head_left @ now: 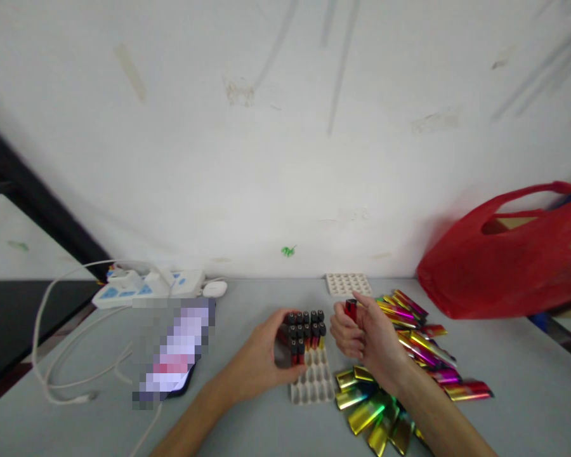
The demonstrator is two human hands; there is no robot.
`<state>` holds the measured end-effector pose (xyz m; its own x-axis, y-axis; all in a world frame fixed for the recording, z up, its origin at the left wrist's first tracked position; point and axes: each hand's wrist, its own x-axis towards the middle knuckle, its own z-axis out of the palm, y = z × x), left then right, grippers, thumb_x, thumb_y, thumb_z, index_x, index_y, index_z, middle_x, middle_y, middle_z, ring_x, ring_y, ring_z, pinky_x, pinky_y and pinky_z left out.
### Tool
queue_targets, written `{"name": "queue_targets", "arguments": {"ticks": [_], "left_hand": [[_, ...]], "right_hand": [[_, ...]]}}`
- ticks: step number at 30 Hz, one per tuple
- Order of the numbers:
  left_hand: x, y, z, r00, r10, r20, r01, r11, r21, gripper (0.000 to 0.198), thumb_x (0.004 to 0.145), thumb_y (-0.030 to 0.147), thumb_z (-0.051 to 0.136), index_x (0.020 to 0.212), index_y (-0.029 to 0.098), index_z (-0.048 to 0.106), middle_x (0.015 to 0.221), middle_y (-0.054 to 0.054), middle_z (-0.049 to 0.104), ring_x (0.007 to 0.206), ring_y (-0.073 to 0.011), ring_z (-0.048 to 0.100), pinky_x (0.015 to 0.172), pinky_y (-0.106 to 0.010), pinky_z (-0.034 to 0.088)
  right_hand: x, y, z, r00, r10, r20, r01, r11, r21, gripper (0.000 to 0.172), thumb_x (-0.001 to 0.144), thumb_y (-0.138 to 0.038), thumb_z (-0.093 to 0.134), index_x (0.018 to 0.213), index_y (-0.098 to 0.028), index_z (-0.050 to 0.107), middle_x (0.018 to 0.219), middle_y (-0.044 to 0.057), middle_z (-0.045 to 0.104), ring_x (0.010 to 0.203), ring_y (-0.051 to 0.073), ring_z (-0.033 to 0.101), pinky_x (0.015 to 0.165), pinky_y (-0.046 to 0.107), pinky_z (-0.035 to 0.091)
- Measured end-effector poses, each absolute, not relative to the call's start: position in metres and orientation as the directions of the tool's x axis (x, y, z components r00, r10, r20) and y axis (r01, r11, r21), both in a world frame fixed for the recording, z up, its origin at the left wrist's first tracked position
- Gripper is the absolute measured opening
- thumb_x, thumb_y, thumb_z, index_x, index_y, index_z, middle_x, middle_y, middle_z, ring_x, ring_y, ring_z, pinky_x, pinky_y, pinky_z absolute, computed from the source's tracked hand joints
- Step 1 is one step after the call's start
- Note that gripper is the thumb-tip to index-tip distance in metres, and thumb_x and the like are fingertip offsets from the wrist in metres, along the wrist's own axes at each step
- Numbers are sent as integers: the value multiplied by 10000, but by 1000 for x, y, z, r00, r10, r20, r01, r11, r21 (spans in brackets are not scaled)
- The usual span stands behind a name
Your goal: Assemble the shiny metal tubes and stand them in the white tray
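A pale moulded tray (313,384) lies on the table with several lighters (306,331) upright in its far slots, black tops upward and red or yellow bodies below. My left hand (261,355) curves around the left side of this group, forefinger behind and thumb in front, fingers against the lighters. Just right of the tray, my right hand (368,333) is closed on a red lighter (351,309) with a dark top, held upright above the table. Shiny gold-green lighters (368,411) fan out under my right wrist, partly hidden by the forearm.
More red, purple and gold lighters (428,349) lie right of my right hand. A second pale tray (348,284) sits by the wall. A red bag (509,260) stands at right. At left are a phone (178,349), a power strip (147,289), a white case (214,289) and loose cables (45,336).
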<state>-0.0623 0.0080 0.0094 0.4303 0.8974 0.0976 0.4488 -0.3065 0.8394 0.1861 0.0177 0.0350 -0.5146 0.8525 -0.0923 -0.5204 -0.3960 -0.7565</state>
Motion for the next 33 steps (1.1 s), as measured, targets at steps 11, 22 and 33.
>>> {"name": "queue_targets", "arguments": {"ticks": [11, 22, 33], "left_hand": [[-64, 9, 4, 430, 898, 94, 476, -314, 822, 777, 746, 195, 922, 1450, 229, 593, 1256, -69, 761, 1039, -272, 692, 953, -397, 548], [-63, 7, 7, 417, 903, 106, 464, -312, 829, 737, 739, 187, 909, 1415, 225, 619, 1256, -69, 758, 1055, -281, 688, 950, -381, 550], [-63, 6, 8, 426, 895, 129, 471, -341, 813, 705, 751, 199, 905, 1397, 231, 625, 1274, -75, 756, 1089, -289, 690, 978, -398, 569]], "right_hand": [[185, 17, 33, -500, 860, -100, -531, -396, -749, 569, 954, -652, 679, 652, -232, 441, 581, -111, 221, 486, 80, 120, 418, 219, 152], [184, 16, 34, -503, 854, -130, -495, -409, -767, 591, 902, -688, 712, 659, -238, 416, 575, -118, 209, 480, 72, 100, 410, 214, 107], [182, 13, 38, -492, 858, -148, -502, -418, -757, 597, 895, -695, 726, 667, -233, 425, 588, -116, 204, 497, 75, 103, 420, 211, 118]]}}
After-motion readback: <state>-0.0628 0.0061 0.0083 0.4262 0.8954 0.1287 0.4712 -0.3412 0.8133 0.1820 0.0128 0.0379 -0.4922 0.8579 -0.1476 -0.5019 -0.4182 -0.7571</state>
